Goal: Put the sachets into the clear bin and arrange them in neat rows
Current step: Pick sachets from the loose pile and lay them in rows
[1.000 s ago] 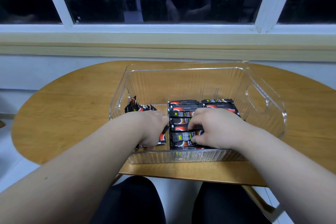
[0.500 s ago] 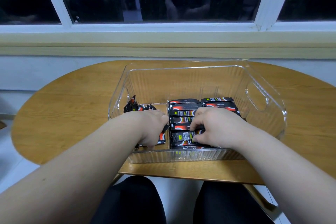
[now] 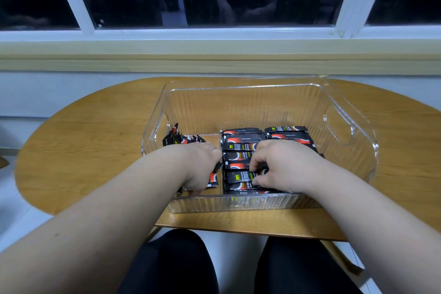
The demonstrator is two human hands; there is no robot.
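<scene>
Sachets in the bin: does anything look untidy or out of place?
Yes. The loose sachets at the left of the clear bin stand on edge, leaning and jumbled, unlike the flat sachets in rows beside them.

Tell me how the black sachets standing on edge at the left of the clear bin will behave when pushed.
Probably apt to tip: the standing sachets lean unevenly, corners poking up at different angles. Likely light and floppy, being thin packets like the flat sachets beside them. Glossy film may slide on the smooth floor of the clear bin.

Ribbed clear-plastic bin (glossy), wood-grain table
</scene>
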